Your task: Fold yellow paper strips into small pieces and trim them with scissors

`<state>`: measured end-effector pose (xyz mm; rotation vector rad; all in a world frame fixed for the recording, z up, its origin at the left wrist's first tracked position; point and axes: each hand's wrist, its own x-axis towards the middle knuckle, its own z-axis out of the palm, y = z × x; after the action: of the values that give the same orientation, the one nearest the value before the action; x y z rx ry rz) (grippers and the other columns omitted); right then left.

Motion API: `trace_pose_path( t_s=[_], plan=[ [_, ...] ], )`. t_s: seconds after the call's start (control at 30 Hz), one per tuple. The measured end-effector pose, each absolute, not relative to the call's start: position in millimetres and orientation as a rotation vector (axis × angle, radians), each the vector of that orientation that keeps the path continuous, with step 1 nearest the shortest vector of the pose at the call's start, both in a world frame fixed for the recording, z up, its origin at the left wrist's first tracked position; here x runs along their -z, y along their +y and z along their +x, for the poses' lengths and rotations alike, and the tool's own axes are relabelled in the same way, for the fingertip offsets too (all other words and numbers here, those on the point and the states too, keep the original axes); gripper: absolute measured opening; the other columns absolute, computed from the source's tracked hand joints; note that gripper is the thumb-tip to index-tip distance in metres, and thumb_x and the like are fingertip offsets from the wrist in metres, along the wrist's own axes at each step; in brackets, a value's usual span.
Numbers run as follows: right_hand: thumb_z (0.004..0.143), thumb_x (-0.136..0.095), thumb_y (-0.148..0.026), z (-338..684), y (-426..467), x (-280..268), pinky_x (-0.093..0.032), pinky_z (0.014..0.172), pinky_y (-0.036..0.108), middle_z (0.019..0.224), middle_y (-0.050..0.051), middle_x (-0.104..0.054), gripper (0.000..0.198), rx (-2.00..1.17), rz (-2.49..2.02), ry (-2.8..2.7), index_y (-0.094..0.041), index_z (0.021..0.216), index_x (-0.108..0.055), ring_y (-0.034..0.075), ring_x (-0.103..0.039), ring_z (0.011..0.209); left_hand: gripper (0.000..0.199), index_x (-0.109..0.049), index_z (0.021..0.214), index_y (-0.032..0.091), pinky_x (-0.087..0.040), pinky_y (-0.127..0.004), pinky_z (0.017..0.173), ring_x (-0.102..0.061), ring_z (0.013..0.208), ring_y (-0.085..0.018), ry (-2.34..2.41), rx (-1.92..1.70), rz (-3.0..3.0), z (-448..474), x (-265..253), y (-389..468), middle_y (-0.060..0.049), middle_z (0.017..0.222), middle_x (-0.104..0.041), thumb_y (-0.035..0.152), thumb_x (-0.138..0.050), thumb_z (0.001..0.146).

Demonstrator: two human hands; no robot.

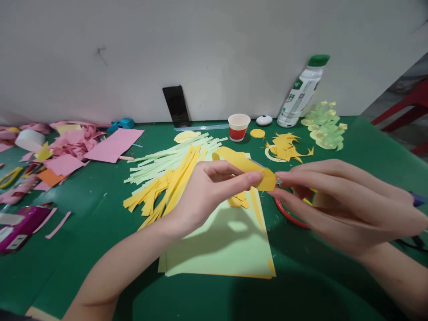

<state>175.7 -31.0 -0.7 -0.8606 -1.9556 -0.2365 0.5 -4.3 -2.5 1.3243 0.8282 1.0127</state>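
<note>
A yellow paper strip (245, 165), bent and folded at its right end, is held above the table. My left hand (214, 187) pinches it between thumb and fingers. At the strip's right end, my right hand (347, 200) has thumb and fingertips closed on its edge; a small greyish bit shows there, too little to name. Below my right hand a red loop handle (290, 216), likely of scissors, is partly hidden. Under both hands lies a stack of pale green paper (217, 249) with yellow sheets beneath. Small yellow paper pieces (239, 200) rest on it.
Yellow strips (180, 178) and pale green strips (160, 160) lie left of the stack. Behind are a phone (176, 106), paper cup (238, 129), leaning bottle (301, 93), and yellow cutouts (286, 147). Pink paper (115, 145) and a purple tool (23, 227) are on the left.
</note>
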Motion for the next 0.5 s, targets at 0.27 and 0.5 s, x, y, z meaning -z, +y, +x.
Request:
trace_pose_path(
  t_s=[0.27,0.5],
  plan=[
    [0.077,-0.064,-0.015,172,-27,6,-0.039,0.044,0.026,0.074,0.001,-0.058,0.016,-0.067,-0.805,-1.872,-0.024,0.089,-0.057,0.008,-0.046,0.047,0.021,-0.07,0.064,0.02,-0.041,-0.025,0.059,-0.051,0.061,-0.011,0.872,-1.05,1.35,1,4,-4,0.001,0.06,-0.062,0.041,-0.072,0.067],
    [0.082,-0.052,-0.012,166,-26,3,-0.034,0.045,0.024,0.054,-0.004,-0.048,0.02,-0.475,-0.856,-1.926,-0.02,0.064,-0.05,0.009,-0.042,0.048,0.016,-0.069,0.065,0.017,-0.041,-0.022,0.053,-0.055,0.059,-0.01,0.886,-1.043,1.474,0,1,-7,0.0,0.065,-0.067,0.032,-0.071,0.07]
  ],
)
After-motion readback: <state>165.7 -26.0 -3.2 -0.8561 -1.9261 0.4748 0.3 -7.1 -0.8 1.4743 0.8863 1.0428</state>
